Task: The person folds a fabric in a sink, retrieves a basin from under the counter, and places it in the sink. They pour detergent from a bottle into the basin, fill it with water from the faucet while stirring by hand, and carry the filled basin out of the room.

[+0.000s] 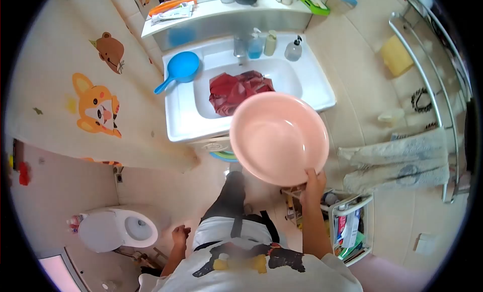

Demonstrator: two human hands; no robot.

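A: Begin at the far left, please.
B: One pale curtain (55,90), printed with cartoon animals; hangs well ahead and to the left of the left grip. One white toilet (99,232); stands near the left grip, on its left.
A: The left grip (181,235) itself?
B: Lowered beside the body, fingers curled. Cannot tell whether they are pressed fully together.
A: Moving rightward?
B: One blue dipper (183,66), round bowl, straight handle; lies well ahead of the left grip, on the left side of a white sink (178,126). One lot of dark red material (231,90), crumpled; in the sink's bowl, ahead and left of the right grip. Three bottles (293,51); on the sink's back ledge, farther ahead of the right grip.
A: The item in hand?
B: One pink basin (274,141), round, glossy, inside facing up; just ahead and left of the right grip. It overlaps the sink's front edge in this view; contact cannot be told.
A: Condition of the right grip (313,181)?
B: Pinching the pink basin by its near rim.
A: Remaining lots?
B: One slim white cart (347,207), filled with assorted articles; below and right of the right grip. One pale towel (397,161), hanging farther right.
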